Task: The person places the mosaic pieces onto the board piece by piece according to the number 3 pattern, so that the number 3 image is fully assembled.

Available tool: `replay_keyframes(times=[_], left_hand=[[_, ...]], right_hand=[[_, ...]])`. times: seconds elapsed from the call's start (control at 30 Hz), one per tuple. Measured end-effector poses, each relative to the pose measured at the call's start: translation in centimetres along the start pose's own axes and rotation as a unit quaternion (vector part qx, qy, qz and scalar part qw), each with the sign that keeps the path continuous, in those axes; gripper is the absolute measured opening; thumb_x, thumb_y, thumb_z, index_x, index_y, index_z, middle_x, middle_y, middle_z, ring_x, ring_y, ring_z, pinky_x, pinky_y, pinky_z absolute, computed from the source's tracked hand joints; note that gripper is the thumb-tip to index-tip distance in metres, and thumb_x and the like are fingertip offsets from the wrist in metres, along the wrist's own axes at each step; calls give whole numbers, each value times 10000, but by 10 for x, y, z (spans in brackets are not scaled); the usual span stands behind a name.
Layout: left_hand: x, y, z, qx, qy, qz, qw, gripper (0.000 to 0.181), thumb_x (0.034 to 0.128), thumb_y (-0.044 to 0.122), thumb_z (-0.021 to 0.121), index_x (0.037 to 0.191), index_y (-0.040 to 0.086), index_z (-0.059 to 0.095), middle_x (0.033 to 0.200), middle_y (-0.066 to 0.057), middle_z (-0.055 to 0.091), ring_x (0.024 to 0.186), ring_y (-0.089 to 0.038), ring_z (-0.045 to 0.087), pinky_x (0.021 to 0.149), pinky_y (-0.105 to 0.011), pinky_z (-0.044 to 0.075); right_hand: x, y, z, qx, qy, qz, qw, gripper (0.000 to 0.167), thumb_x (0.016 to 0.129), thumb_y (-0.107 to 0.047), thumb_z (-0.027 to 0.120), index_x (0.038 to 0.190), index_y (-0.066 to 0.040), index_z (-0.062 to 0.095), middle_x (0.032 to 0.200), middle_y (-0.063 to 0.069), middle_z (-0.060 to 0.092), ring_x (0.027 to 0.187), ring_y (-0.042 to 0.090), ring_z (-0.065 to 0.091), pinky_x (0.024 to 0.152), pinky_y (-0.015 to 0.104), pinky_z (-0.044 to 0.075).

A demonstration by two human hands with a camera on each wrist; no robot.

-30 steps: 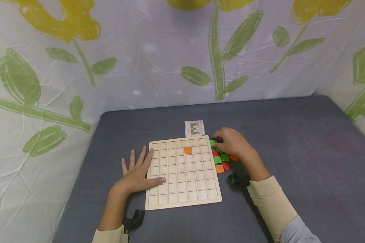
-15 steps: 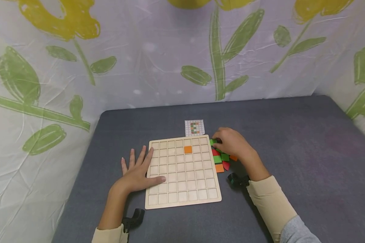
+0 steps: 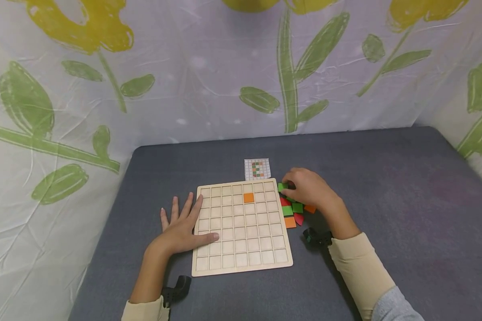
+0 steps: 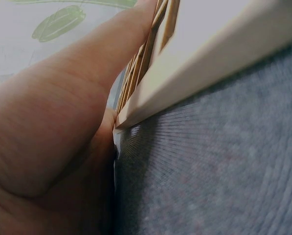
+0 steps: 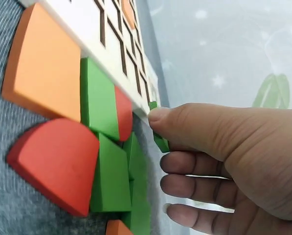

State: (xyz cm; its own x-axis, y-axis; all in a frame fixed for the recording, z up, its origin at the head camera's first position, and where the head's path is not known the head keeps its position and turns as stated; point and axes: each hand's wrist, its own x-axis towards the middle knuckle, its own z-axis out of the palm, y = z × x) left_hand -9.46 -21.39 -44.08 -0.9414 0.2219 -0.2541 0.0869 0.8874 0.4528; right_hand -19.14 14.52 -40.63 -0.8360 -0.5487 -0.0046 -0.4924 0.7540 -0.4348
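The wooden grid board (image 3: 234, 261) lies on the table with one orange square (image 3: 248, 197) in an upper cell. Across its left edge rests my left hand (image 3: 178, 234), fingers spread and thumb on the board; in the left wrist view the palm side (image 4: 53, 112) is beside the board's edge (image 4: 185, 73). At the upper right corner my right hand (image 3: 307, 187) pinches a green piece (image 5: 161, 141) between thumb and finger, as the right wrist view shows. Green, red and orange pieces, including a red rounded one (image 5: 57, 164) and an orange one (image 5: 45, 63), lie just right of the board.
A small printed card (image 3: 257, 169) with a coloured grid pattern lies against the board's top edge. Behind the dark table (image 3: 385, 187) hangs a pale curtain (image 3: 197, 80) with yellow flowers and green leaves. Black wrist devices sit at both wrists.
My right hand and the green piece at its fingertips have shifted very slightly to the right. My left hand keeps its place on the board.
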Motion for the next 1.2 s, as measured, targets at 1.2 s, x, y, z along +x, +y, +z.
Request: replay_keyframes(times=[1.2], left_hand=[[6,-3,4,142,-32,-114,9998,1220,739,820,632,1635,219,60,1677,-96,-57,1462,-413,-246,1039,-661,-251]], right_hand=[[24,-42,14,144,-117,-1076,9940,118,892,-179,783,833,-135,691,775,26,549,702,135,413,634,315,336]])
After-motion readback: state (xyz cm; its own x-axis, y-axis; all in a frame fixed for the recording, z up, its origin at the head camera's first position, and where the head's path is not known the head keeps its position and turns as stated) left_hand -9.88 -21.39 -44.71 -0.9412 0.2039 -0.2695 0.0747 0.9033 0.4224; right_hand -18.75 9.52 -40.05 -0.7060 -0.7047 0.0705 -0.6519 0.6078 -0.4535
